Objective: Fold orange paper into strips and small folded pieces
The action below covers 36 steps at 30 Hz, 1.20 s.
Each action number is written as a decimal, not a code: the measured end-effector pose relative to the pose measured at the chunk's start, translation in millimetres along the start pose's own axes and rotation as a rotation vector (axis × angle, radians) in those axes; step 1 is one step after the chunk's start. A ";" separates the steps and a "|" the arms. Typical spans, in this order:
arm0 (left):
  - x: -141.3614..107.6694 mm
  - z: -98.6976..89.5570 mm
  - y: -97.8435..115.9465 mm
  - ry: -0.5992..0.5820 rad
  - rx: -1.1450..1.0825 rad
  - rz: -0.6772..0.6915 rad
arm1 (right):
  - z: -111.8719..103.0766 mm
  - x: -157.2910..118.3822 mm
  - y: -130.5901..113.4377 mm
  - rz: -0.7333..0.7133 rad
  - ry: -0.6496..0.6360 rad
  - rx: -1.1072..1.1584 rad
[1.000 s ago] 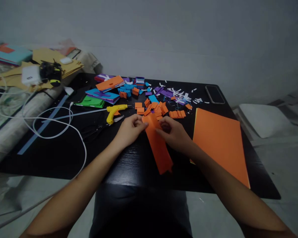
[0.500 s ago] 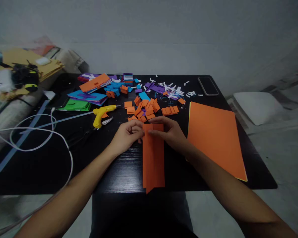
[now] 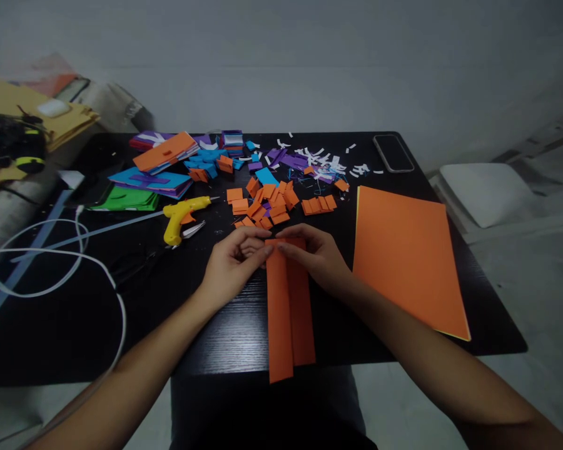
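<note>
Between my hands is a folded orange sheet of paper (image 3: 280,312), long and narrow, its lower end reaching past the table's front edge. A lengthwise flap lies along its left side, over a wider layer on the right. My left hand (image 3: 238,259) pinches the top left corner between thumb and fingers. My right hand (image 3: 315,253) grips the top edge, thumb in front and fingers behind. Just beyond my hands lies a heap of small folded orange paper pieces (image 3: 272,201).
A stack of orange sheets (image 3: 408,256) lies to the right, a phone (image 3: 393,154) behind it. On the left are a yellow glue gun (image 3: 181,215), a white cable (image 3: 117,281), green paper (image 3: 129,199) and stacked folded papers (image 3: 166,153). White paper scraps (image 3: 319,159) litter the back.
The flap that stood up along the middle of the orange sheet now lies flatter toward the left. Both hands stay at its top edge. The view has shifted slightly.
</note>
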<state>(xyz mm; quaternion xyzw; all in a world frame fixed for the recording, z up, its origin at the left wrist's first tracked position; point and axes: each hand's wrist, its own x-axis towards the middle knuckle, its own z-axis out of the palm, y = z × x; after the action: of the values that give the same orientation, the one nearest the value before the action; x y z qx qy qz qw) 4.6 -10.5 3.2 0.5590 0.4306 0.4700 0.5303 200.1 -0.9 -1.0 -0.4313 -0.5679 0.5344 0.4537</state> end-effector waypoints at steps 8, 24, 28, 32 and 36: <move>-3.0 0.2 2.9 -0.016 0.015 0.006 | -0.3 -0.7 -0.4 0.067 0.025 0.027; -1.0 -7.1 9.0 -0.105 0.062 0.035 | -5.8 -0.8 -12.4 0.285 -0.066 0.188; 3.1 -14.5 9.2 -0.143 0.127 0.053 | -8.4 -0.6 -14.6 0.343 -0.106 0.200; 5.4 -19.0 8.3 -0.141 0.209 0.112 | -9.4 0.0 -14.5 0.354 -0.137 0.201; 5.9 -20.0 7.3 -0.141 0.247 0.128 | -8.7 0.5 -13.7 0.337 -0.146 0.172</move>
<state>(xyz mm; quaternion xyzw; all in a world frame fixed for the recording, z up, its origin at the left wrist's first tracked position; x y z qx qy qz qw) -14.0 -1.5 10.8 0.6778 0.4102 0.4059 0.4556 208.5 0.7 12.9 -0.4400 -0.4712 0.6793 0.3506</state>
